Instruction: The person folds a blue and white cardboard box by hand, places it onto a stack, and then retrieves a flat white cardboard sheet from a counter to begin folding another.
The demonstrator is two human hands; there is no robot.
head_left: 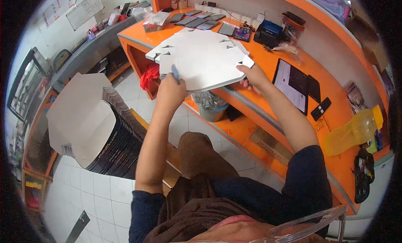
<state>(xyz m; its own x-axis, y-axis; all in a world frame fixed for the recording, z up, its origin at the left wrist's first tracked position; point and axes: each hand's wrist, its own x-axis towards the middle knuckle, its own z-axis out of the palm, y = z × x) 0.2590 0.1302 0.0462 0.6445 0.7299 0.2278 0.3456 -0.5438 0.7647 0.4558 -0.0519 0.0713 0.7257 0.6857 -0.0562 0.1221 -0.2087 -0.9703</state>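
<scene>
At upper centre, the left hand (171, 90) grips a blue object (175, 72) beside white sheets (205, 61) the right hand (256, 77) grasps.

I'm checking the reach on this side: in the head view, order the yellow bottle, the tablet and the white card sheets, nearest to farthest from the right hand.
1. White card sheets: touching the right hand, extending to its left.
2. Tablet: just right of the hand.
3. Yellow bottle: farther right.
</scene>
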